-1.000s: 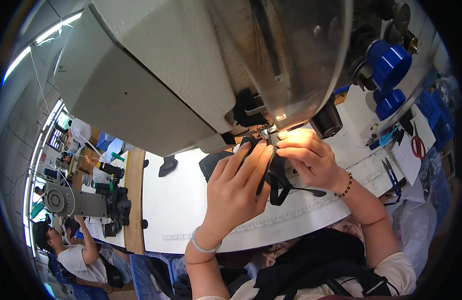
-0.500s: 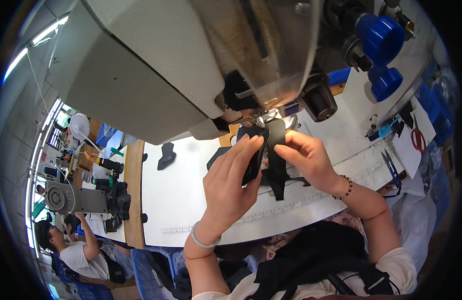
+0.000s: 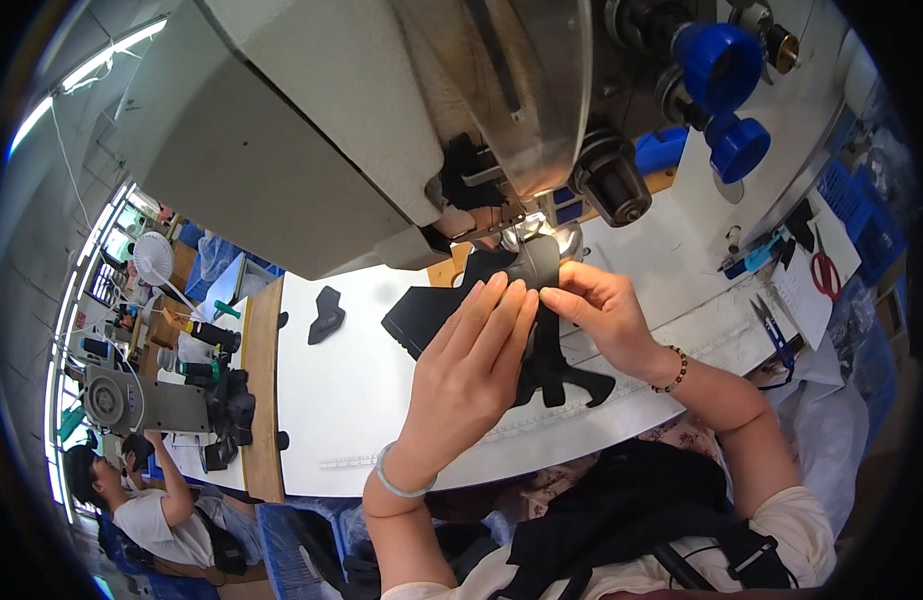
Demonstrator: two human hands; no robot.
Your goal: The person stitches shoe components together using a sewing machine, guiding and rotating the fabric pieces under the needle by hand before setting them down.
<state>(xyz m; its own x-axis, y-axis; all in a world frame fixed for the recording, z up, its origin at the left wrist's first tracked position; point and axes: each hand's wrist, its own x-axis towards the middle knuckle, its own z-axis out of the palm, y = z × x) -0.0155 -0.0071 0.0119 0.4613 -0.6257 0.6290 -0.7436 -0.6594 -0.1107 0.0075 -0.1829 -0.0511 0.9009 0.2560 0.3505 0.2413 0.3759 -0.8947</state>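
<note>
A black cut piece (image 3: 421, 312), leather-like, lies under the needle area (image 3: 522, 236) of the sewing machine (image 3: 311, 140). My left hand (image 3: 473, 345) rests on it with fingers stretched out flat and side by side; its thumb is hidden. Close to the needle, my right hand (image 3: 603, 315) is closed, pinching the right edge of the black piece between thumb and fingers. Narrow black strips (image 3: 581, 385) of the work hang toward me below the hands. How the layers join under my fingers is hidden.
Another small black piece (image 3: 326, 316) lies on the white table (image 3: 351, 400) at left. Scissors with red handles (image 3: 826, 275) and dark thread snips (image 3: 773, 330) lie at right. A blue crate (image 3: 301, 545) stands below the front edge. A co-worker (image 3: 156, 510) sits at far left.
The black piece, folded up between my hands before, now lies flatter and spreads to the left. My left fingers have flattened onto it. My right hand still pinches its edge.
</note>
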